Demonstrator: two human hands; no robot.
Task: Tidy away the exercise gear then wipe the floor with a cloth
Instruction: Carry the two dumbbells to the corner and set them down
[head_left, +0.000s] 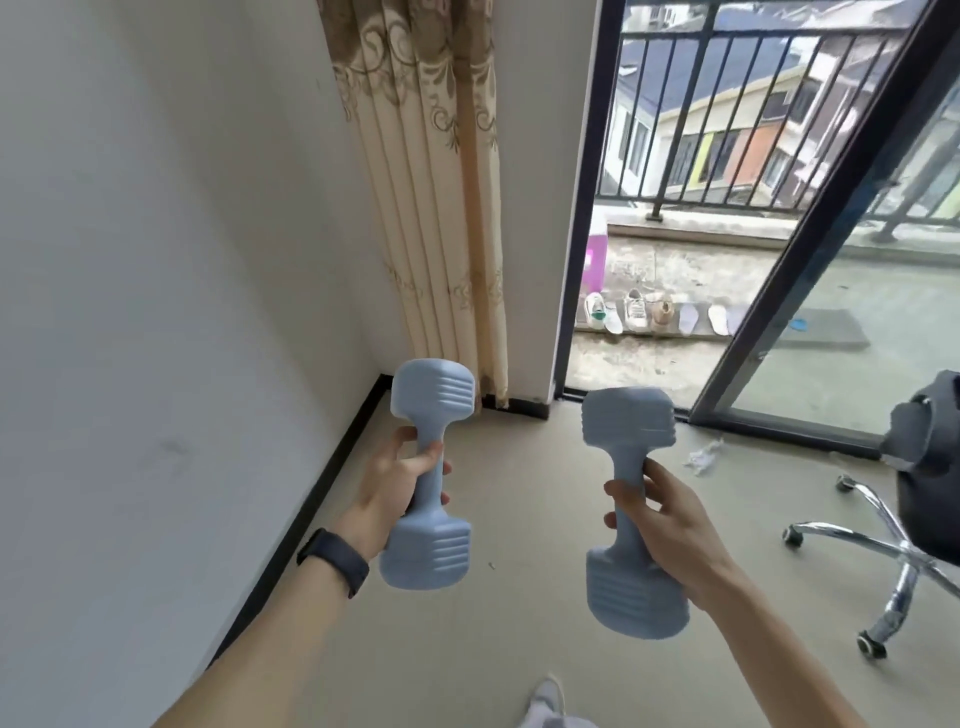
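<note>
While held upright above floor (493, 597), left dumbbell (428, 478) gripped by left hand (395, 488), right dumbbell (631, 514) by right hand (670, 525).

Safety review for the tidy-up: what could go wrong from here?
1. The right hand grips the right dumbbell in mid-air, above the floor near the foot; a slip could mean a drop.
2. The left hand holds the left dumbbell too, so neither is free, and the chair base juts out nearby: possible trip.
</note>
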